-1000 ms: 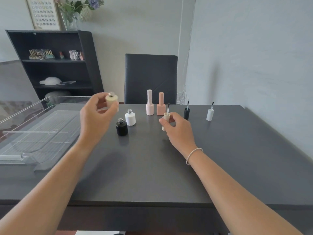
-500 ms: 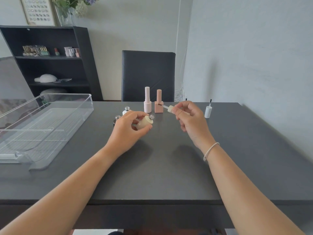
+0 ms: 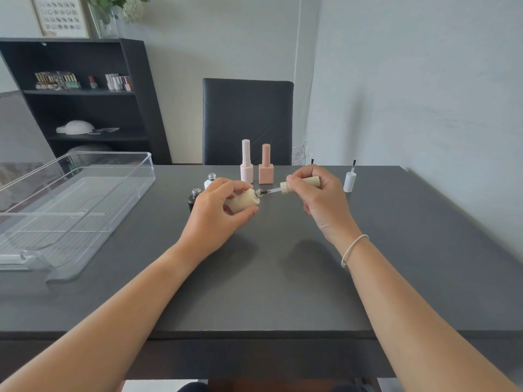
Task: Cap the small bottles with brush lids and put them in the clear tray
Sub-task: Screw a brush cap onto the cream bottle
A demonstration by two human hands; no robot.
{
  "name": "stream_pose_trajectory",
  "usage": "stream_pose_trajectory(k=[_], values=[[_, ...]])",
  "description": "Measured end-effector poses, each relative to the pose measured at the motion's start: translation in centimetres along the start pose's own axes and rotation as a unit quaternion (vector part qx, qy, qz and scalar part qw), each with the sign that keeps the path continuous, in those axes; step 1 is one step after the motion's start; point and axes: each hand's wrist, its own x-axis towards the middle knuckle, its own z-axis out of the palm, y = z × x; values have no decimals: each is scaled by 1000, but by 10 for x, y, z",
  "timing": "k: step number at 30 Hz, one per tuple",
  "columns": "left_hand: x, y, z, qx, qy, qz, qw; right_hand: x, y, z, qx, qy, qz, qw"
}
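Note:
My left hand (image 3: 215, 216) grips a small cream bottle (image 3: 244, 201), tilted with its threaded neck pointing right. My right hand (image 3: 319, 199) holds a ribbed cream brush lid (image 3: 300, 184) sideways; its brush tip sits at the mouth of the bottle. Behind my left hand stand an uncapped black bottle (image 3: 194, 198) and an uncapped white bottle (image 3: 210, 181), both partly hidden. A white brush lid (image 3: 349, 181) stands upside down at the right. A black brush tip (image 3: 312, 161) peeks over my right hand. The clear tray (image 3: 121, 190) lies on the left.
Two capped bottles, a pale pink one (image 3: 246, 165) and a peach one (image 3: 266, 168), stand at the table's far edge. A dark chair (image 3: 247, 120) is behind the table (image 3: 283, 278). A black shelf unit (image 3: 82, 103) stands at the back left, and a wall runs along the right.
My left hand brought the cream bottle down from near the tray to the table's middle and tilted it. My right hand lifted the cream lid and turned it sideways, brush toward the bottle's mouth.

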Motion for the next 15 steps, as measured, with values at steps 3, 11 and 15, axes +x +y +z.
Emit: stream_pose_trajectory(k=[3, 11, 15], values=[[0, 1, 0, -2, -2, 7, 1000, 1, 0, 0, 2, 6, -6, 1000], [-1, 1, 1, -1, -5, 15, 1000, 1, 1, 0, -5, 1, -12, 1000], [-1, 2, 1, 7, -8, 23, 1000, 0, 1, 1, -10, -5, -13, 1000]])
